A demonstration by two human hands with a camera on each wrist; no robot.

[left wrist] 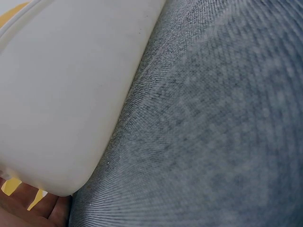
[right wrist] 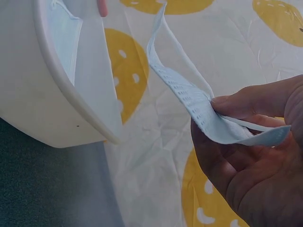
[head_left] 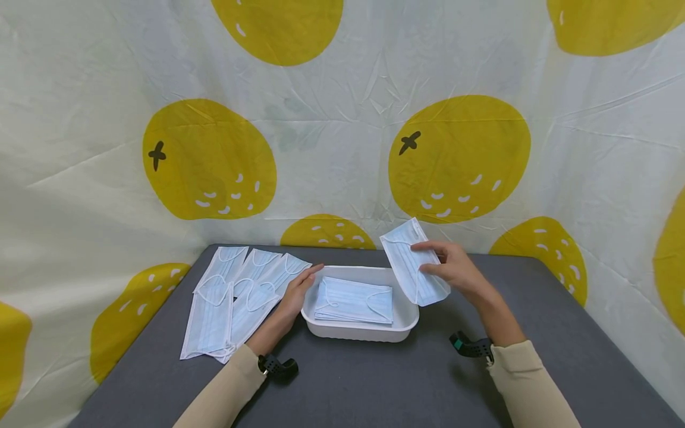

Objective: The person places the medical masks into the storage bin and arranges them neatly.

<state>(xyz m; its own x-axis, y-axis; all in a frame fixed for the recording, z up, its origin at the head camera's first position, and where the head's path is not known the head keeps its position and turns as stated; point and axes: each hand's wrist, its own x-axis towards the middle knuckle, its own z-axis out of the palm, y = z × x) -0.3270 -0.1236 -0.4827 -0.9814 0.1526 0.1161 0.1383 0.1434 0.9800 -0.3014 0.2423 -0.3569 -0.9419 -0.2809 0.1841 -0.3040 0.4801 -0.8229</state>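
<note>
Between the thumb and fingers of my right hand (head_left: pixel 455 272) a light-blue pleated face mask (head_left: pixel 402 255) is pinched, tilted above the right rim of a white plastic tub (head_left: pixel 358 333). The right wrist view shows the same mask (right wrist: pixel 182 97) nearly edge-on, slightly bent, with the thumb on one face. A neat stack of face masks (head_left: pixel 350 297) lies inside the tub. My left hand (head_left: pixel 291 297) rests against the tub's left end with its fingers extended. In the left wrist view, part of that hand (left wrist: pixel 35 208) shows beside the tub wall (left wrist: pixel 71 94).
Several more face masks (head_left: pixel 211 321) with white ear loops lie overlapping on the left of the dark grey table (head_left: pixel 369 386). Behind the table hangs a pale cloth (head_left: pixel 332 160) printed with yellow fruit. A black strap (head_left: pixel 471 346) circles each wrist.
</note>
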